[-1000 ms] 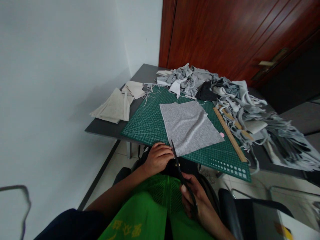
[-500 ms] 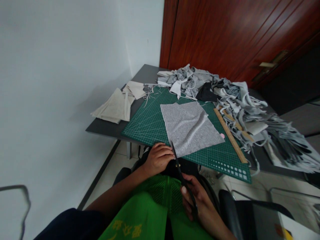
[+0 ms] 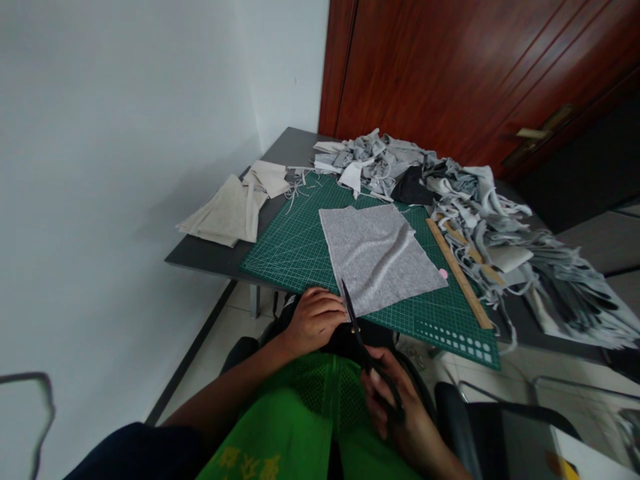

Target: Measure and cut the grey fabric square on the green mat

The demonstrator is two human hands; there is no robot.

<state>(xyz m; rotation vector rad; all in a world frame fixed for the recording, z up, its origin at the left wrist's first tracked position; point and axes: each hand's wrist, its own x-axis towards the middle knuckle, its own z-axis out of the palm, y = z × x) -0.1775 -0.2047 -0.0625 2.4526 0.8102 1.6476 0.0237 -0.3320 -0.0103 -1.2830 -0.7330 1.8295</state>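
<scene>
A piece of heathered grey fabric (image 3: 373, 257) lies slightly rumpled on a green cutting mat (image 3: 295, 247), its near corner at the mat's front edge. My left hand (image 3: 316, 320) is closed on the fabric's near left edge, fingers pressed together and fingertips close to the blade. My right hand (image 3: 395, 400) grips black scissors (image 3: 361, 343), with its fingers around the handles. The scissors point away from me, and their blade lies over the fabric near its left edge. Part of the fabric's corner is hidden by my left fingers.
A wooden ruler (image 3: 459, 273) lies along the mat's right side, beside a pink disc (image 3: 443, 274). Grey fabric scraps (image 3: 385, 157) are heaped along the back and right. Folded cream cloth (image 3: 225, 213) is at left, near the white wall (image 3: 125, 133). A brown door (image 3: 440, 73) stands behind.
The scissor handles have spread a little in my right hand, and its fingers have shifted with them. My left hand keeps its place on the fabric. The view has shifted slightly.
</scene>
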